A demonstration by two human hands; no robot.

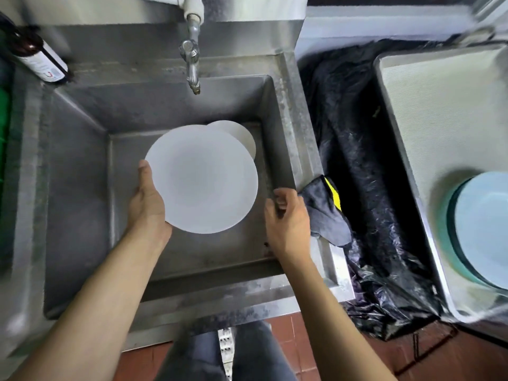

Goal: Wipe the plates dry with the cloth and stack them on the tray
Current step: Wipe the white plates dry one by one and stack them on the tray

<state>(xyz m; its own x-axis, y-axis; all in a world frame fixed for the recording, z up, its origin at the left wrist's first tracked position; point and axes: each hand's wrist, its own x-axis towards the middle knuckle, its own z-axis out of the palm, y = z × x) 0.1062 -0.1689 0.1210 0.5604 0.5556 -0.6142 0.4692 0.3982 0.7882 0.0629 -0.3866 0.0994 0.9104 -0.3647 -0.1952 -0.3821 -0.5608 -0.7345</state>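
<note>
My left hand (147, 200) grips the left rim of a large white plate (202, 178) held over the steel sink (82, 166), thumb on top. A second white plate (242, 133) lies in the sink behind it, mostly hidden. My right hand (287, 218) hovers at the sink's right rim, fingers curled, touching the edge of a grey cloth (325, 213) with a yellow tag that is draped over the rim. A stack of pale blue plates (483, 229) rests on the grey tray (439, 111) at the far right.
A tap (192, 64) hangs over the back of the sink. A dark bottle (41, 55) stands at the back left. A bin lined with a black bag (365, 166) sits between the sink and the tray. Red floor tiles lie below.
</note>
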